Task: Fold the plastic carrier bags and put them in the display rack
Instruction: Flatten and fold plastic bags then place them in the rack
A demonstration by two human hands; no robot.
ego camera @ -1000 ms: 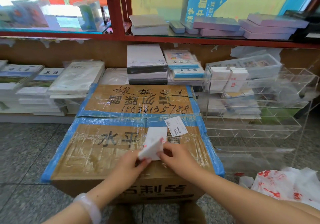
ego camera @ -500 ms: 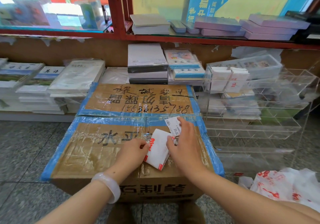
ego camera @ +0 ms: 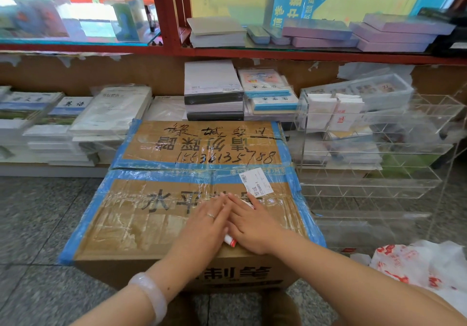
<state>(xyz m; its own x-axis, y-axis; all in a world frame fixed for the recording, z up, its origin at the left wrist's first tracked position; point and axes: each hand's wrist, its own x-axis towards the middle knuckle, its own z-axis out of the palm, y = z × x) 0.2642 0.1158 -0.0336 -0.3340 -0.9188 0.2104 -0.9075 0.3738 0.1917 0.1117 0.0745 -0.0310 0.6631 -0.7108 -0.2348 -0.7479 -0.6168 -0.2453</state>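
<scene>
From the head view, I have both palms flat on the folded bag, pressing it onto the top of the taped cardboard box. My left hand lies over its left part, fingers straight and together, reaching away from me. My right hand covers the rest, fingers straight too, its index side touching the left hand. Neither hand grips anything; both just press down.

The bag is almost wholly hidden. I see only a white-and-red corner poking out between the heels of my palms and a sliver near my right fingertips. From those two bits I judge its long axis runs roughly away from me, tipped slightly rightward, lying flat.

The display rack is clear acrylic and stands just beside the box on its right, with folded white bags already in its upper left compartment. So the rack lies to the right and beyond my hands, and my right hand is the nearer one for the carry. I'd guess the bag has to be lifted and stood upright to drop in.

A heap of unfolded bags waits at lower right.
</scene>
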